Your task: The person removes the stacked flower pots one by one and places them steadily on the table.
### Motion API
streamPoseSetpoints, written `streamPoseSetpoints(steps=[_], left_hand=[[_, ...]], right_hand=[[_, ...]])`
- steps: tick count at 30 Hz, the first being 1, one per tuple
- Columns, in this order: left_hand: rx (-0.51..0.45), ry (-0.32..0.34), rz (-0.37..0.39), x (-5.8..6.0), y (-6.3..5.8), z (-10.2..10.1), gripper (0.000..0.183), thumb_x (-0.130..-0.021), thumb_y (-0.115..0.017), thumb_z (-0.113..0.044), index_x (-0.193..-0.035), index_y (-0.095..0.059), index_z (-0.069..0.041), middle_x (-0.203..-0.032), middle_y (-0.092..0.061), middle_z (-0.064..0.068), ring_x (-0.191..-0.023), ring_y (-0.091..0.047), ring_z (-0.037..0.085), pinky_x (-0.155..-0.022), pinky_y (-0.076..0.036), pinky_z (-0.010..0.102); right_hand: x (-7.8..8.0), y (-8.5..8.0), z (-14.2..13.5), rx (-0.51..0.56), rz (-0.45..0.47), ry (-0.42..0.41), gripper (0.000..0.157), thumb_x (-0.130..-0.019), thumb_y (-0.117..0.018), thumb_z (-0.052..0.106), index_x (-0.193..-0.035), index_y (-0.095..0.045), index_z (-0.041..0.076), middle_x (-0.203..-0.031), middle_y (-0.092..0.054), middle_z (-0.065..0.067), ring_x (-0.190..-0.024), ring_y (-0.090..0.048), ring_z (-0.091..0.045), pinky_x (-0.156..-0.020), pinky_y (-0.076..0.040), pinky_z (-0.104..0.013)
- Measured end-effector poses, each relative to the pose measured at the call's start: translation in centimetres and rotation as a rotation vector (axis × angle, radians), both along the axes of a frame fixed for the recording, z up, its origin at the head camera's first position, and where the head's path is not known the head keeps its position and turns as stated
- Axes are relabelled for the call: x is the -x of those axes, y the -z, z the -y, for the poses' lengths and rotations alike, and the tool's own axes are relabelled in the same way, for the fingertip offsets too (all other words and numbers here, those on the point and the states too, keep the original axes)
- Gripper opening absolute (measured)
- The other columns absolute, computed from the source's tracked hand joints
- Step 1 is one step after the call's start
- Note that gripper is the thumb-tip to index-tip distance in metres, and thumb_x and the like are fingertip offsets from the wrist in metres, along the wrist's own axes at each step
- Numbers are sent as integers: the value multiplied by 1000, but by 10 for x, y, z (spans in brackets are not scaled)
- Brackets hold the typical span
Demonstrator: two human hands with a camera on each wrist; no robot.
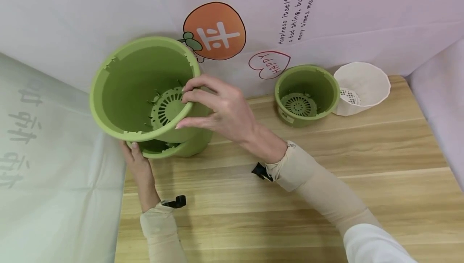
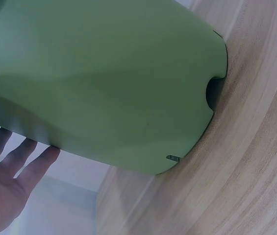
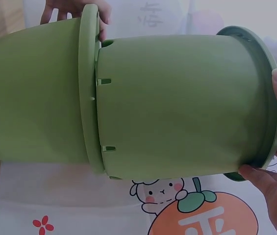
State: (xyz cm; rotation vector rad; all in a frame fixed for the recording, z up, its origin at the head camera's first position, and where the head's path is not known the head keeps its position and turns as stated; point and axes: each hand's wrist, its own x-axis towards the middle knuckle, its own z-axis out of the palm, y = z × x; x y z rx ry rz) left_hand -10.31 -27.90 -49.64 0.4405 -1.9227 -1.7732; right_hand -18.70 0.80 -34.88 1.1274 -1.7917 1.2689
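Note:
Two green plastic pots stand one above the other at the left. The upper pot, a wide bucket shape with a slotted bottom, has its base at the rim of the lower pot. My right hand pinches the upper pot's rim, fingers inside and thumb outside. At the lower pot's rim, my left hand holds on, its thumb over the edge and the fingers along the outer wall. In the left wrist view the lower pot's base rests on the wooden table.
Near the back wall stands a smaller green pot with a slotted bottom. Beside it a white faceted pot leans over. A printed cloth hangs behind, and a pale cloth borders the table's left edge.

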Motion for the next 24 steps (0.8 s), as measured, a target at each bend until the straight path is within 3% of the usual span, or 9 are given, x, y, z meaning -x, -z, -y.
streamPoseSetpoints(steps=[5, 9, 12, 17, 24], left_hand=[[-55, 5, -60, -2, -2, -1, 53, -106, -43, -29, -157, -28, -23, -158, -32, 5, -143, -33, 26, -119, -28, 36], [-71, 6, -83, 0, -2, -4, 46, -105, -45, -27, -151, -39, -22, -150, -41, 7, -135, -42, 33, -114, -35, 48], [-39, -4, -75, 1, -1, -6, 44, -105, -46, -24, -148, -41, -20, -151, -41, 5, -136, -41, 34, -115, -34, 49], [-15, -32, -61, 2, 0, -7, 43, -105, -45, -17, -148, -41, -19, -153, -40, 3, -136, -41, 36, -113, -37, 49], [6, -35, -60, 3, -1, -5, 43, -105, -46, -18, -148, -42, -19, -153, -40, 3, -136, -42, 31, -113, -38, 45]], right_hand=[[1, -1, -5, 0, 3, 16, 44, -69, -88, 40, -88, -75, 2, -100, -68, -10, -87, -65, -15, -80, -52, -17], [0, 0, -13, 0, 33, 39, 43, -69, -89, 38, -89, -75, 3, -101, -69, -10, -78, -61, -12, -62, -49, -17], [0, 1, -19, 5, 51, 52, 42, -68, -89, 36, -89, -75, 3, -102, -69, -10, -79, -62, -13, -59, -48, -17], [1, 2, -28, 1, 61, 70, 41, -69, -89, 37, -88, -75, 4, -101, -68, -10, -89, -64, -13, -66, -52, -18], [3, 2, -41, -26, 62, 124, 43, -68, -88, 41, -89, -76, 6, -101, -69, -8, -84, -63, -11, -61, -50, -20]])
